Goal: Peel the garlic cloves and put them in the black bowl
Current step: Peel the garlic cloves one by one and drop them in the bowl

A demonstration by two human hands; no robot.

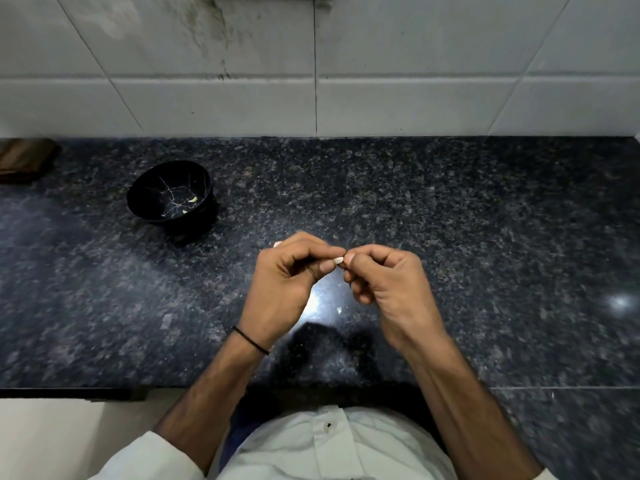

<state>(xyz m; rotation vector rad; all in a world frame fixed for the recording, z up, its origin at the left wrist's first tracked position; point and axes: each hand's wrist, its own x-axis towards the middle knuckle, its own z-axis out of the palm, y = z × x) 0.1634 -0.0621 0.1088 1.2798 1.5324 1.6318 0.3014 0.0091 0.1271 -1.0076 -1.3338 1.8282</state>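
A small pale garlic clove [338,260] is pinched between the fingertips of both hands above the middle of the dark granite counter [450,220]. My left hand [289,275] holds it from the left with thumb and forefinger, and my right hand [384,275] pinches its right end. The black bowl [169,192] stands on the counter to the far left of my hands, tilted toward me. One peeled clove [192,200] and a few small pale bits lie inside it. Another pale piece [277,244] peeks out just behind my left hand.
A scrap of garlic skin [339,310] lies on the counter below my hands. A brown object [24,161] sits at the far left by the white tiled wall [311,64]. The counter's front edge [104,391] runs close to my body.
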